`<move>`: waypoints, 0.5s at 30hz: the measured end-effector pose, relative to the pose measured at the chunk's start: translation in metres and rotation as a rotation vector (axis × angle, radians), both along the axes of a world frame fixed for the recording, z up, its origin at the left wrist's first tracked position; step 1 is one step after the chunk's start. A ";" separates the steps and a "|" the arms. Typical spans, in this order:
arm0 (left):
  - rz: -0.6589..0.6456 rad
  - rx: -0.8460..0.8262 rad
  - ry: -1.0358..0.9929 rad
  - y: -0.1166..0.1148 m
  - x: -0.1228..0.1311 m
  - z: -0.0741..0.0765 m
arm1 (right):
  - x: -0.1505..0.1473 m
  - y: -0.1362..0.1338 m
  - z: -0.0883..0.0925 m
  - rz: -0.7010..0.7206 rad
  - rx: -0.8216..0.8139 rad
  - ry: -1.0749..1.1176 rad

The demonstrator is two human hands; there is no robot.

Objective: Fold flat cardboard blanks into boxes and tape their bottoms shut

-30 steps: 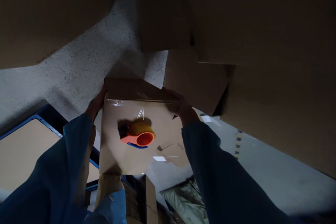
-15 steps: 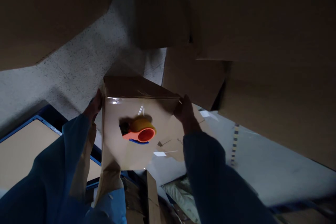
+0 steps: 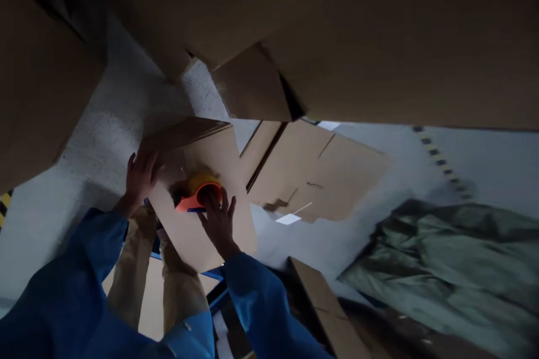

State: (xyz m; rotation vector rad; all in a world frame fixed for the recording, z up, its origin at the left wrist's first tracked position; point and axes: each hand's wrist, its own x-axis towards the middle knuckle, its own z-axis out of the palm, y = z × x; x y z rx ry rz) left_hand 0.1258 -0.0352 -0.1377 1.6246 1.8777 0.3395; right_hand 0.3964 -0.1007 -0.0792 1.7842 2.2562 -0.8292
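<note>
A closed cardboard box (image 3: 236, 235) stands turned at an angle before my legs. On its top lies an orange tape dispenser (image 3: 188, 202) with a roll of yellowish tape (image 3: 197, 180) and a blue strip along its lower edge. My right hand (image 3: 219, 224) is at the dispenser, some fingers inside its orange ring and the others spread outside. The fingertips in the ring are partly hidden. My left hand (image 3: 141, 180) rests with spread fingers on the box's left edge.
Large cardboard boxes (image 3: 379, 56) loom across the top, another cardboard box (image 3: 37, 90) at left. Flattened cardboard (image 3: 311, 168) lies on the floor at right. Beyond are striped floor tape (image 3: 438, 160) and a crumpled green sheet (image 3: 455, 269). A cardboard strip (image 3: 320, 297) lies lower down.
My right hand has left the box's far right corner and reached into the dispenser's ring. My left hand has come onto the box's top edge. The box appears rotated, and the view has shifted.
</note>
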 end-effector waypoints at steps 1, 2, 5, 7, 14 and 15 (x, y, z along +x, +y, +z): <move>-0.098 -0.024 0.041 0.007 0.003 0.003 | -0.005 0.005 -0.006 -0.031 -0.001 -0.007; -0.148 -0.037 0.095 0.015 0.006 0.005 | -0.009 0.010 -0.010 -0.063 0.003 -0.001; -0.211 -0.014 0.215 0.040 0.028 0.008 | -0.010 0.007 -0.016 -0.165 0.026 0.075; -0.253 0.004 0.236 0.059 0.051 0.008 | -0.003 -0.014 -0.013 -0.281 0.074 0.142; -0.270 0.083 0.367 0.117 0.112 -0.003 | 0.070 -0.198 0.039 -1.176 0.110 0.110; -0.278 0.081 0.382 0.124 0.111 -0.003 | 0.083 -0.229 0.047 -1.375 0.086 0.045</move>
